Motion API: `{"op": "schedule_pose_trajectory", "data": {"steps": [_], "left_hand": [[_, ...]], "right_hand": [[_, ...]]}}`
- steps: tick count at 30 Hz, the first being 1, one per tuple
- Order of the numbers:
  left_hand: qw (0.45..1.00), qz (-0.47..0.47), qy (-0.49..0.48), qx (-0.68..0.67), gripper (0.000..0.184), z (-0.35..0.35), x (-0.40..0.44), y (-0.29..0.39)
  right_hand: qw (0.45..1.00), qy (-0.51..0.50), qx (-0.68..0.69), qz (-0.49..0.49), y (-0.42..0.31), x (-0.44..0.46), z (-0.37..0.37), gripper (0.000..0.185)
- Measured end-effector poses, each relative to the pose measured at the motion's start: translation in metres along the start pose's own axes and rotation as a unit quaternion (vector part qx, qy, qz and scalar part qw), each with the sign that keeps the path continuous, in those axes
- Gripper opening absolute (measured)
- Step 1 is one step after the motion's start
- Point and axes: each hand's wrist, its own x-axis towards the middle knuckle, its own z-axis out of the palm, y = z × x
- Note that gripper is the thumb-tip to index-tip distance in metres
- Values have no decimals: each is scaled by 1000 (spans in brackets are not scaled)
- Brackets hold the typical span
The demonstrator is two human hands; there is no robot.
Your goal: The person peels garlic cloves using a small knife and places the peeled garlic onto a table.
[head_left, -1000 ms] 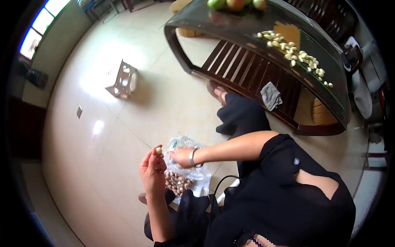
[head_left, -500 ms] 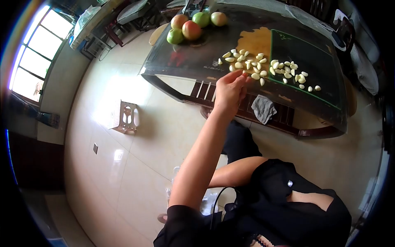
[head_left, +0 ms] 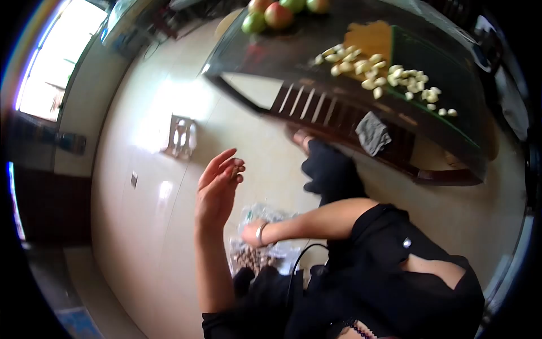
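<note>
My left hand [head_left: 219, 183] is raised over the floor, its fingers curled in a pinch around a small brownish thing too blurred to name. Lower and to the right, my right hand [head_left: 253, 233], with a silver bracelet at the wrist, is down at a clear plastic bag [head_left: 265, 213]; its fingers are smeared and partly hidden. Just below it, many small brown unpeeled pieces [head_left: 254, 259] lie on the plastic. Pale peeled cloves [head_left: 361, 66] are spread along the near side of the dark low table [head_left: 316, 34].
Green and red round fruits [head_left: 279, 16] sit on the table's far left part. A grey cloth [head_left: 372, 134] lies on its slatted lower shelf [head_left: 322, 107]. A small light stool [head_left: 182, 137] stands on the tiled floor. A black cable curves beside my lap.
My left hand has come back from the cloves on the table to above the floor, near the bag. The view has tilted down, and my right hand and the brown pieces show again.
</note>
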Motion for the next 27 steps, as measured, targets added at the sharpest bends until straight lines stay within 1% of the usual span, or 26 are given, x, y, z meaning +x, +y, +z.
{"op": "schedule_pose_trajectory", "data": {"steps": [1, 2, 3, 4, 5, 7, 8, 9, 11, 12, 13, 15, 16, 17, 19, 20, 21, 23, 25, 27], "left_hand": [[1000, 15, 9, 20, 42, -18, -24, 3], [998, 27, 35, 38, 44, -35, -48, 3], [996, 44, 56, 50, 40, -51, -70, 1], [992, 40, 106, 60, 36, -61, -92, -1], [985, 37, 154, 68, 32, -71, -111, -4], [970, 30, 217, 101, 24, -97, -145, -23], [970, 6, 229, 75, 21, -109, -159, -31], [970, 4, 240, 41, 19, -120, -171, -43], [967, -12, 254, -14, 19, -137, -189, -59], [964, -16, 264, -34, 22, -145, -194, -68], [962, -21, 268, -45, 27, -152, -199, -75], [957, -16, 280, -69, 30, -162, -207, -89], [954, -29, 285, -87, 33, -164, -209, -92], [950, -53, 292, -99, 33, -165, -210, -93], [952, -42, 276, -122, 31, -160, -208, -90], [956, -35, 264, -122, 32, -165, -210, -94], [955, -39, 264, -127, 33, -165, -210, -96], [956, -42, 252, -143, 35, -162, -213, -95], [959, -38, 246, -135, 36, -159, -214, -93], [962, -36, 240, -128, 38, -156, -217, -95]], "right_hand": [[1000, 22, -6, 20, 3, 11, 11, 22], [1000, 23, -15, -1, 10, 19, 17, 23], [999, 3, -15, -43, 17, 26, 18, 27], [999, 5, -19, -43, 14, 19, 11, 40], [1000, -9, -14, -13, 9, 18, 8, 53], [1000, 7, 23, 2, 10, 28, 18, 54], [999, 16, 35, 4, 6, 29, 21, 55], [999, 29, 42, 9, 2, 31, 21, 56], [998, 45, 44, 13, -3, 35, 22, 50], [997, 57, 46, -3, -6, 35, 19, 47], [998, 45, 41, -8, -4, 39, 21, 47], [994, 60, 87, -19, -4, 47, 24, 44], [994, 83, 65, -30, -5, 48, 24, 43], [995, 73, 63, -33, -5, 49, 22, 43], [994, 95, 40, -27, -9, 52, 19, 41], [994, 89, 58, -21, -12, 52, 17, 35], [994, 86, 58, -23, -11, 54, 16, 35], [985, 115, 108, -71, -9, 52, 18, 28], [987, 97, 104, -81, -9, 52, 16, 25], [983, 79, 145, -77, -13, 48, 14, 22]]}}
